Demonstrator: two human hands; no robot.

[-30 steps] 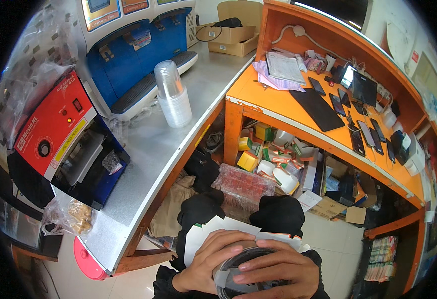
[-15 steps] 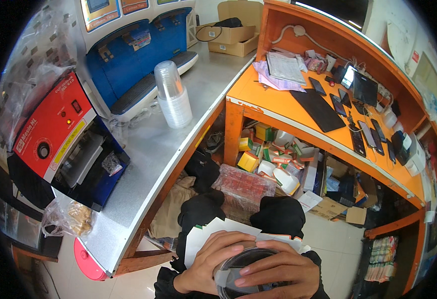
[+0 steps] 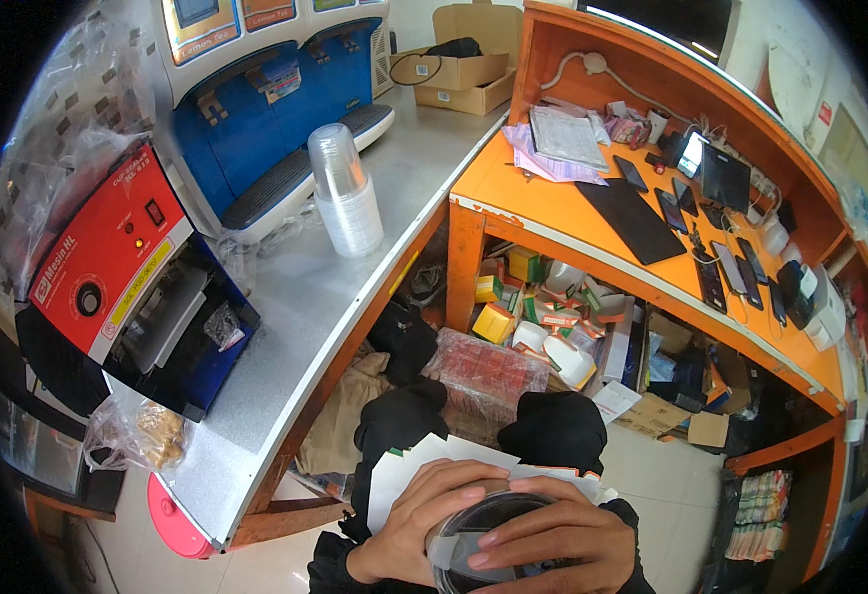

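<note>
A round, see-through container (image 3: 479, 517) with a dark rim sits low in front of me, between both hands. My left hand (image 3: 416, 517) wraps its left side, the fingers pressed together along the edge. Across its top and right side lie the fingers of my right hand (image 3: 564, 535), closed over it. A pale strip (image 3: 444, 550) shows on its near left part. What is inside, and its exact kind, I cannot make out. Beneath my hands, white card pieces (image 3: 386, 490) with green and orange edges rest on my lap.
A red cup-sealing machine (image 3: 107, 257) stands on the metal counter (image 3: 285, 337) at left, near stacked clear plastic cups (image 3: 347, 208). Several phones and a black mat (image 3: 632, 220) lie on the orange desk (image 3: 498, 188). Folded cartons (image 3: 553, 337) and a wrapped red bundle (image 3: 483, 371) fill the space beneath.
</note>
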